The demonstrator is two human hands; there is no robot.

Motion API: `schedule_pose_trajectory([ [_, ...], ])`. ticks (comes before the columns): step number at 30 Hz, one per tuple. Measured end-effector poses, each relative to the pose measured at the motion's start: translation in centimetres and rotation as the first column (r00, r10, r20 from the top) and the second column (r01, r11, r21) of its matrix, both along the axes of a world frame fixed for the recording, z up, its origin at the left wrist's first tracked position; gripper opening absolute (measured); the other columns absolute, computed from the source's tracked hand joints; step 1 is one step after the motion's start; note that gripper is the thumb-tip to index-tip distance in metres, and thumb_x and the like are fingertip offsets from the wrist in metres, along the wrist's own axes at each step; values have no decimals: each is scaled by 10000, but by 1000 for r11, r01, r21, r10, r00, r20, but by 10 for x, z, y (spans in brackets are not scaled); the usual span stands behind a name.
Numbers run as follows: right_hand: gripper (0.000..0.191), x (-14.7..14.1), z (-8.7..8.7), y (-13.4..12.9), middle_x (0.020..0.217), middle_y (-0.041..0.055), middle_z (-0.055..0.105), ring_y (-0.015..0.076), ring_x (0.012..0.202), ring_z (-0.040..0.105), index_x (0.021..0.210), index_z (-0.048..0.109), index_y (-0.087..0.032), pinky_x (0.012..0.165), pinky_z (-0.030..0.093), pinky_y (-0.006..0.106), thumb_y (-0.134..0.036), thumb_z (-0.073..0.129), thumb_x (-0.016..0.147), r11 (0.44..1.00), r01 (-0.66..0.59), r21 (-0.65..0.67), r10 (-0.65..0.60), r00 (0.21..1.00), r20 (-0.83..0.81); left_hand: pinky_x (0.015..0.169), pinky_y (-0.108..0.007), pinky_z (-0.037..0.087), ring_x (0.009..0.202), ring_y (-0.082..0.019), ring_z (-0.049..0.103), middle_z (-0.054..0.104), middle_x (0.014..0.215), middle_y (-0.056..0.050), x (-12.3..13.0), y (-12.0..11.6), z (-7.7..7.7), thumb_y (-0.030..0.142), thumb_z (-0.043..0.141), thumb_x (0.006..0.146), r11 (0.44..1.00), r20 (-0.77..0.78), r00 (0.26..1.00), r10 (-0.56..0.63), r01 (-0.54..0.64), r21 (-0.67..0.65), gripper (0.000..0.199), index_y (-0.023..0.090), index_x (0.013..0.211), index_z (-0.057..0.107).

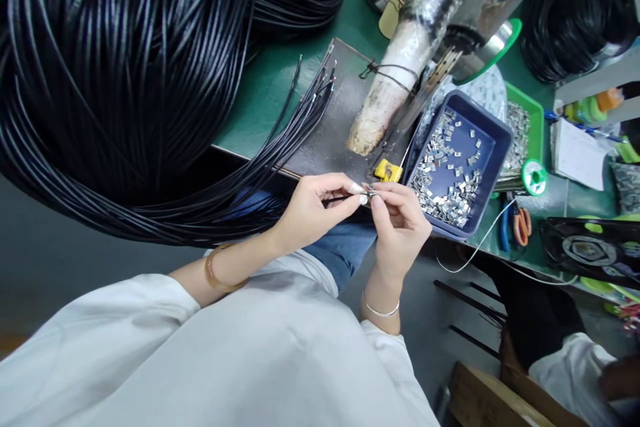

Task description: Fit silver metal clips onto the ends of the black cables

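My left hand (317,210) is closed in a pinch on a thin black cable (331,200) close to its end. Facing it, my right hand (400,227) pinches a tiny metal connector (371,194) at that cable end; the fingertips of both hands nearly meet, and how far the cable sits in the connector is too small to tell. Just beyond the fingers lies a yellow block (389,171). To the right stands a dark blue tray (494,147) with many loose metal connectors (453,207). Several loose cable ends (320,90) rest on a brown board (345,57).
A huge bundle of black cables (125,67) fills the left side. Over the board slants a wrapped soldering iron holder-like tube (395,73). Farther right are a green tray (539,113), a solder spool (535,177), pliers (523,225) and a black fan (590,250). A co-worker's sleeve (565,367) shows lower right.
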State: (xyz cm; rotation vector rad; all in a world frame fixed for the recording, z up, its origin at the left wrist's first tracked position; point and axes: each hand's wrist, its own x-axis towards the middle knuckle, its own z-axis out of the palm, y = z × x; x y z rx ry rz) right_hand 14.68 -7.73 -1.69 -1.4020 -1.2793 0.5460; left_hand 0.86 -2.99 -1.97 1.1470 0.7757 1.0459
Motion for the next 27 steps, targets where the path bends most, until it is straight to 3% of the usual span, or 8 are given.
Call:
schedule_pose_trajectory([
  [6, 89, 2, 0, 1, 949, 7, 711, 142, 887, 706, 908, 713, -249, 736, 619, 316, -185, 660, 876, 998, 1, 66, -8, 994, 110, 511, -217, 367, 549, -82, 454, 610, 662, -6, -7, 2, 1, 181, 657, 845, 953, -199, 978, 68, -5, 301, 98, 138, 780, 716],
  [11, 175, 6, 2, -3, 989, 5, 731, 158, 934, 706, 981, 712, -271, 880, 611, 387, -146, 645, 878, 990, -14, 139, -49, 897, 439, 657, -265, 442, 651, -133, 552, 658, 709, -33, -12, 6, -3, 168, 558, 909, 762, -405, 886, 226, 98, 641, 189, 167, 796, 709],
  [13, 169, 6, 3, -4, 995, 7, 727, 164, 938, 708, 974, 712, -271, 881, 616, 392, -153, 646, 874, 992, -10, 125, -45, 902, 429, 692, -279, 458, 680, -148, 579, 675, 720, -41, -11, 5, -6, 173, 529, 920, 707, -438, 850, 292, 117, 698, 217, 180, 782, 697],
  [15, 119, 3, 2, -4, 991, 14, 712, 172, 927, 716, 940, 707, -262, 853, 630, 397, -181, 648, 874, 996, 14, 89, -40, 954, 297, 667, -269, 458, 655, -141, 578, 668, 702, -33, -8, 1, -7, 172, 525, 920, 707, -409, 859, 308, 81, 703, 209, 185, 782, 681],
  [18, 32, -1, -1, -2, 969, 24, 682, 172, 894, 724, 867, 680, -234, 822, 642, 390, -223, 651, 869, 999, 20, 26, -21, 1000, 17, 609, -233, 452, 608, -104, 572, 671, 736, -17, -4, -7, -4, 166, 557, 910, 821, -270, 940, 210, -19, 570, 118, 177, 844, 655],
  [21, 85, -3, -6, 2, 951, 16, 663, 155, 848, 727, 772, 636, -213, 814, 643, 368, -247, 658, 847, 999, -32, 16, 35, 979, -202, 513, -205, 421, 513, -70, 533, 626, 689, 13, -1, -11, 2, 215, 573, 924, 983, -53, 997, -56, 64, 175, 91, 171, 848, 592],
  [24, 102, -4, -9, 3, 971, 9, 663, 148, 838, 732, 755, 620, -209, 810, 640, 358, -244, 660, 843, 998, -53, 16, 56, 962, -266, 418, -195, 319, 418, -48, 421, 565, 589, 44, -1, -8, 6, 325, 639, 895, 949, 191, 953, -235, 268, -167, 193, 173, 821, 545],
  [27, 14, -5, -6, 1, 1004, 19, 676, 169, 927, 724, 857, 666, -228, 839, 632, 380, -228, 655, 866, 999, 31, 35, -28, 997, -68, 426, -193, 280, 424, -42, 375, 508, 520, 64, -1, -2, 4, 359, 736, 811, 922, 241, 946, -216, 279, -268, 257, 163, 784, 572],
])
